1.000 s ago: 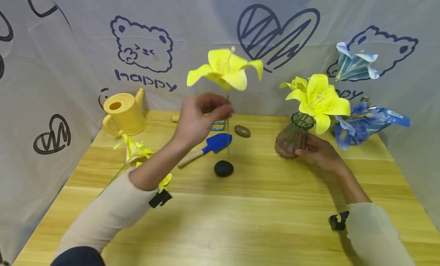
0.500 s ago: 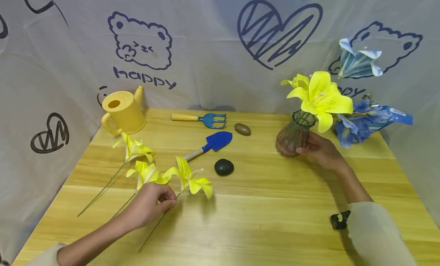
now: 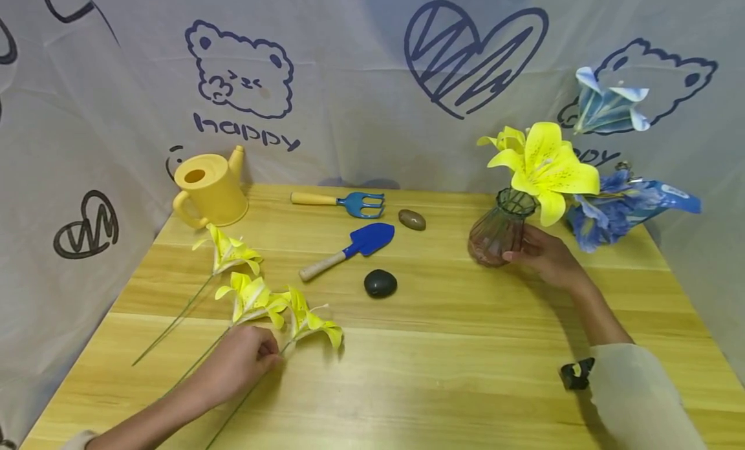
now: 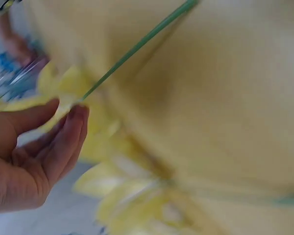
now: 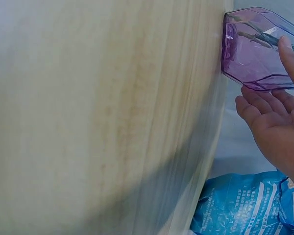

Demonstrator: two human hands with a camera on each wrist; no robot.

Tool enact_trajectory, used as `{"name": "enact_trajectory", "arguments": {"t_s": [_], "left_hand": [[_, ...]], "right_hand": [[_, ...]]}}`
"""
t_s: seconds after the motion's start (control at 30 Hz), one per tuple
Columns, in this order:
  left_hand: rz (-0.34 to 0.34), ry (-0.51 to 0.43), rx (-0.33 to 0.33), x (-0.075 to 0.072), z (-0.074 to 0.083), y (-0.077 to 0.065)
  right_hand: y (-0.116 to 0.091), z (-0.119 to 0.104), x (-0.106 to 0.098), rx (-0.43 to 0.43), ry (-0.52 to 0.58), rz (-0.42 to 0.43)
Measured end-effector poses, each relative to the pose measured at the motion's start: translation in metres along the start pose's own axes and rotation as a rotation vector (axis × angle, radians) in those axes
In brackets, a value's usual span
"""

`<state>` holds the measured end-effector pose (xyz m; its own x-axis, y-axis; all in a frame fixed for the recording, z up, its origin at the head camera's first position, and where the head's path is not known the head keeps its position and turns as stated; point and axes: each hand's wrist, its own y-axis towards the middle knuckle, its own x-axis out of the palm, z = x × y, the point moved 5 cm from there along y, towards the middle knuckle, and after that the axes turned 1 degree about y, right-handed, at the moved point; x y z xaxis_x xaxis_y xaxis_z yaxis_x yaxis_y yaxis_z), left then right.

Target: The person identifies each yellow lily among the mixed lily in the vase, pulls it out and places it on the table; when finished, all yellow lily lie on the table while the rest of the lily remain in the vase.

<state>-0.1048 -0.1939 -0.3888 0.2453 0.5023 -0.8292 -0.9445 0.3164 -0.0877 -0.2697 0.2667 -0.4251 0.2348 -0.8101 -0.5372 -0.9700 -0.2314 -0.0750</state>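
In the head view my left hand is low at the left beside a yellow lily on the table. The left wrist view shows its thumb and fingertips apart, with the lily's green stem right at the fingertips. Two more yellow lilies lie close by, a middle one and a farther one. At the right my right hand holds a ribbed glass vase, thumb on one side and fingers on the other; its pinkish base is tilted toward the left. Yellow lilies and a pale blue flower show above it.
A yellow watering can stands at the back left. A small fork, a blue trowel, a brown stone and a black stone lie mid-table. Behind the vase are blue flowers and a blue packet.
My left hand has brought a yellow lily down from mid-air to the table at the lower left, then shifted slightly farther left and nearer. The right hand and vase have stayed in place.
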Motion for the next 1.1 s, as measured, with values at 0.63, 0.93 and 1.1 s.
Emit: {"name": "enact_trajectory", "arguments": {"t_s": [0.63, 0.93, 1.1], "left_hand": [[0.005, -0.344, 0.273, -0.066, 0.160, 0.139], [0.096, -0.630, 0.074, 0.010, 0.210, 0.237], [0.236, -0.617, 0.030, 0.034, 0.224, 0.255]], "right_hand": [[0.001, 0.001, 0.001, -0.002, 0.045, -0.021], [0.001, 0.002, 0.000, 0.007, 0.051, -0.011], [0.002, 0.001, 0.000, -0.006, 0.036, -0.025]]}}
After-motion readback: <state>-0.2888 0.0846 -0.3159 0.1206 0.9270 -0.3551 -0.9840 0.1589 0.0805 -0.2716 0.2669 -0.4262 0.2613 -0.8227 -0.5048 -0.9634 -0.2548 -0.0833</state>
